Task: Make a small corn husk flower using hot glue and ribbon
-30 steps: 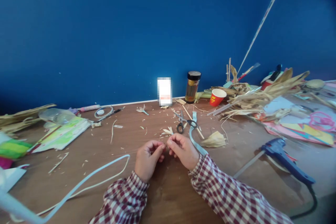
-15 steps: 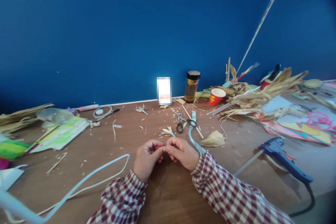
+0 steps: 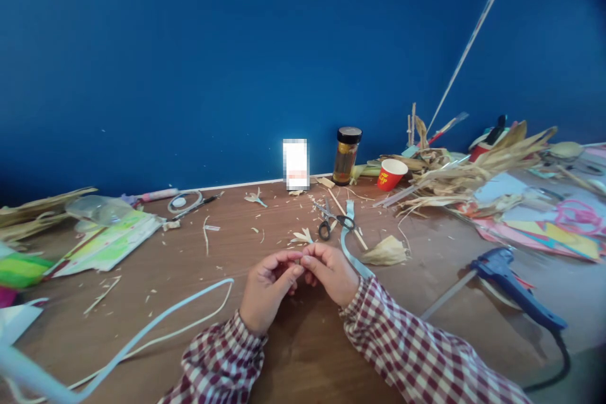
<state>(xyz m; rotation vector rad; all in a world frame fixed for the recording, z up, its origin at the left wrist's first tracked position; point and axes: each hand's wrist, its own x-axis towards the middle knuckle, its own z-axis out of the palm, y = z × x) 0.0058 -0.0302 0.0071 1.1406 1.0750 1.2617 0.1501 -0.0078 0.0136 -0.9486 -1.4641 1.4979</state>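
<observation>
My left hand (image 3: 266, 287) and my right hand (image 3: 331, 273) meet fingertip to fingertip just above the brown table (image 3: 265, 353). Both are curled in a pinch around something tiny that I cannot make out. Both arms wear red and white checked sleeves. A pale blue strip (image 3: 349, 246) runs from under my right hand toward the scissors (image 3: 331, 221), which lie just beyond the hands. A dry husk piece (image 3: 386, 251) lies to the right of my right hand.
A blue glue gun (image 3: 514, 287) with its cord lies at the right. A white cord (image 3: 156, 322) loops at the left. A jar (image 3: 347, 155), a red paper cup (image 3: 391, 175), dried husks (image 3: 468, 170) and coloured papers (image 3: 108, 243) stand further off against the blue wall.
My two hands have drawn closer together, their fingertips now touching. The rest of the table has not changed.
</observation>
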